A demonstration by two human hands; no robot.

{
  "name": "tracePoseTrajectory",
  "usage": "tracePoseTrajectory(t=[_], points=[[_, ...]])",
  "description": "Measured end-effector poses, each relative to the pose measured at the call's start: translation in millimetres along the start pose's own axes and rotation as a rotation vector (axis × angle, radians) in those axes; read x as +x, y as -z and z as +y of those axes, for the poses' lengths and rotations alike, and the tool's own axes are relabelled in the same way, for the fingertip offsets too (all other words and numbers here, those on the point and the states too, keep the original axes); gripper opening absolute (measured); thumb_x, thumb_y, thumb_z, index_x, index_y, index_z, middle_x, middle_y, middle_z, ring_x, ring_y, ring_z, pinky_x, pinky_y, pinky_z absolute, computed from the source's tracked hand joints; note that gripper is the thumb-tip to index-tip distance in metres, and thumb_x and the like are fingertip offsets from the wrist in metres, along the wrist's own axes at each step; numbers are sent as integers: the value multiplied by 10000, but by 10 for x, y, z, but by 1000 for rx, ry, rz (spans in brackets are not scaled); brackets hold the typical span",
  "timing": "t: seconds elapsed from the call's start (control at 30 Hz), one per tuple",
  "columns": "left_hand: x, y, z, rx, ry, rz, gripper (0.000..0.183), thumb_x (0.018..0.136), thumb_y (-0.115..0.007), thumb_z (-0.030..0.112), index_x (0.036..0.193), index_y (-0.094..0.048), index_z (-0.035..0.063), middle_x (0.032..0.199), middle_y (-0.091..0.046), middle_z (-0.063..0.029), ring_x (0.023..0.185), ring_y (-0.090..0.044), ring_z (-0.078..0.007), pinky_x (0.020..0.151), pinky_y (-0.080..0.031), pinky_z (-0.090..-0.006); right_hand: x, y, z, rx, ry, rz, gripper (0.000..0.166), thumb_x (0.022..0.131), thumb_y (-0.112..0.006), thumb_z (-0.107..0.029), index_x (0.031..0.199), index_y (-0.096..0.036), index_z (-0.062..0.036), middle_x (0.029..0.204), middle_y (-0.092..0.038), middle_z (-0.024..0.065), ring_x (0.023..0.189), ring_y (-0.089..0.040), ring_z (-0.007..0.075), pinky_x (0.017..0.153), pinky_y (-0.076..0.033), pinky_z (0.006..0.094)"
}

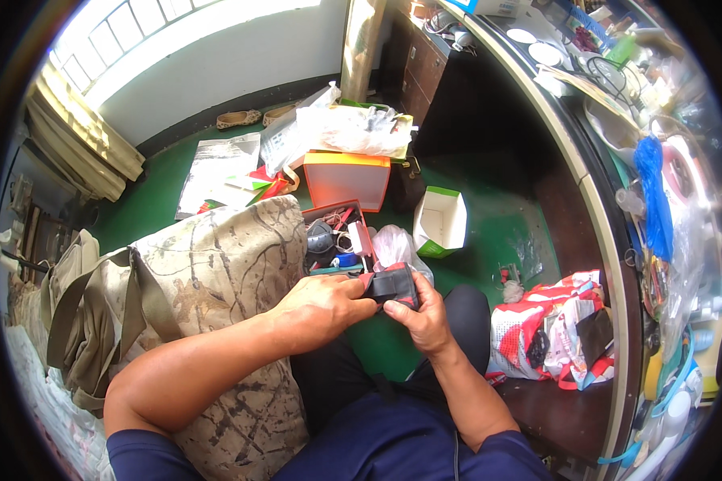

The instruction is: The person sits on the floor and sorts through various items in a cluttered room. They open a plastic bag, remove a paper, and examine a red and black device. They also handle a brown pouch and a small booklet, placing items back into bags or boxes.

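Observation:
Both hands meet over my lap on a black and red fabric item, perhaps a small pouch or strap. My left hand pinches its left end between thumb and fingers. Around its right end my right hand is closed, the thumb lying on the near edge. Just beyond the hands stands an open box with a red rim, holding cables, a dark rounded object, a blue roll and a white block-shaped item. A thin plastic bag lies against its right side.
A white and green carton stands open on the green floor. Left is a patterned cushion with an olive strap bag. An orange-edged box carries plastic bags. A full red and white bag sits right, beside a cluttered tabletop.

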State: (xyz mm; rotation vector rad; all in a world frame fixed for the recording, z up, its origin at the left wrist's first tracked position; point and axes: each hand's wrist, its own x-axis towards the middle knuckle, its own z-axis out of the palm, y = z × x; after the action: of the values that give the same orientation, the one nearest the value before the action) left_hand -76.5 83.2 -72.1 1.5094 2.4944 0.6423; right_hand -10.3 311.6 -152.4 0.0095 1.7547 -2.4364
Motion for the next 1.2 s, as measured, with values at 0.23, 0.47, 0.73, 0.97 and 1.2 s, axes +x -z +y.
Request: tracePoseTrajectory(t=[0.23,0.47,0.73,0.97,1.2], points=[[-25,-62,-29,-11,50,70,160,807,-782,132,904,-661,94,883,-620,-89,851,-691,-305,691,-592,-433,-3,32,205,107,-82,94,295,972,-674,-9,1266,-655,2,1068,-701,1,910,-639,58,831,-534,226],[-51,-44,-16,9,129,-3,165,815,-793,139,911,-666,94,896,-627,-90,851,-693,-316,698,-594,-437,-10,26,149,209,-143,128,238,958,-641,54,1189,-683,10,1071,-735,50,923,-705,114,866,-593,284],[-44,-39,-5,-25,223,-119,197,813,-802,148,918,-656,67,928,-671,-123,877,-714,-352,728,-587,-464,-35,100,47,79,-191,33,241,993,-632,-5,1231,-661,13,1121,-719,49,988,-678,101,885,-564,265],[-8,-34,-60,-226,333,-125,244,825,-803,206,928,-660,38,991,-706,-146,933,-707,-379,820,-564,-481,-86,97,-29,211,-181,-40,357,1035,-694,-183,1316,-627,26,1164,-715,56,1067,-665,123,933,-549,286],[21,6,-40,-338,358,-148,399,909,-783,395,931,-695,7,949,-707,-178,970,-703,-377,832,-557,-482,-132,-35,-68,-267,60,83,166,955,-726,24,1112,-676,37,998,-755,79,902,-706,117,792,-583,292]])
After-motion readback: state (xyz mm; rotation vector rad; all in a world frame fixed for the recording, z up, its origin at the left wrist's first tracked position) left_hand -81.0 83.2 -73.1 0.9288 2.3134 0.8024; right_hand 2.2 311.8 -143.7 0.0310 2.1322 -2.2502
